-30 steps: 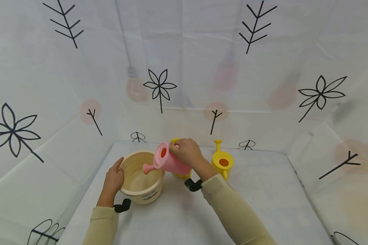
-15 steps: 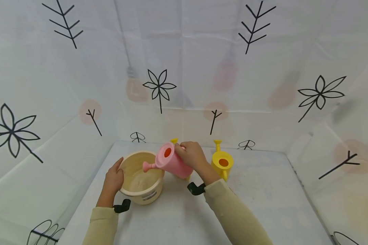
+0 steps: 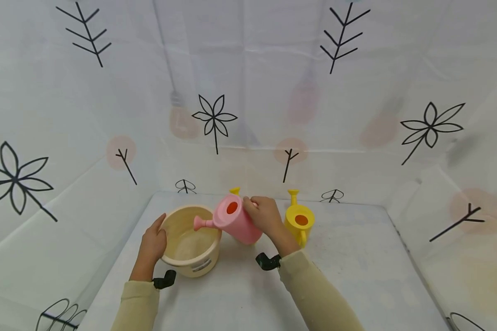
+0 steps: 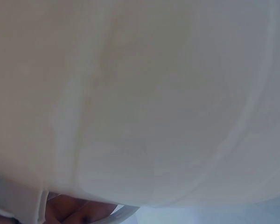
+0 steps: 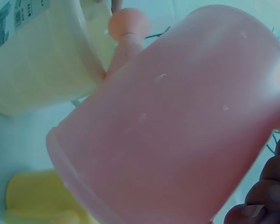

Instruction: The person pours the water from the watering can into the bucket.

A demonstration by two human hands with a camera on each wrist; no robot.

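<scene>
My left hand [image 3: 153,241] grips the left rim of a cream plastic bucket [image 3: 199,267], which stands on the table. The bucket's wall [image 4: 168,102] fills the left wrist view, with curled fingers [image 4: 84,212] partly visible under it. My right hand [image 3: 267,215] holds a pink watering can [image 3: 240,226] by its handle. The can is tilted left, its round spout head over the bucket's opening. Small droplets dot the can's body [image 5: 158,126] in the right wrist view. No stream of water can be made out.
A yellow watering can [image 3: 291,226] stands right of my right hand. Another yellow watering can [image 3: 234,190] is mostly hidden behind the pink one. Patterned white cloth walls [image 3: 248,115] enclose the white table [image 3: 356,266].
My right hand has shifted right and slightly down. The pink watering can has tipped back a little, its base lower and its spout slightly higher. My left hand and the bucket stay put.
</scene>
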